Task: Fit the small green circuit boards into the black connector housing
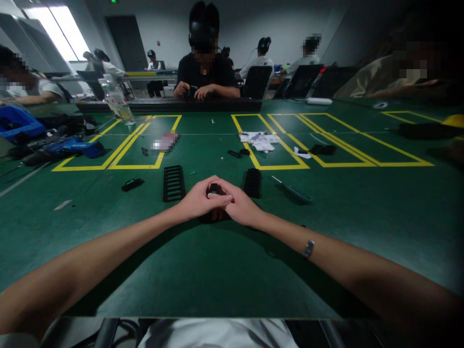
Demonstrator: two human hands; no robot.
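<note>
My left hand [198,198] and my right hand [239,202] meet at the middle of the green table, fingers curled round a small dark part [214,187]. Much of that part is hidden by the fingers. Left of my left hand lies a black slotted frame [174,183]. Just beyond my right hand is a black ridged block [253,183]. A screwdriver [295,192] with a dark green handle rests farther right. To the far left of my left hand lies a small black and green piece [132,184].
The green table [163,280] has yellow taped outlines. Farther back lie white papers [259,140], black pieces [323,149] and a clear bottle [124,108]. A blue power tool [78,147] and blue bin [20,123] are left. A person [206,72] sits opposite.
</note>
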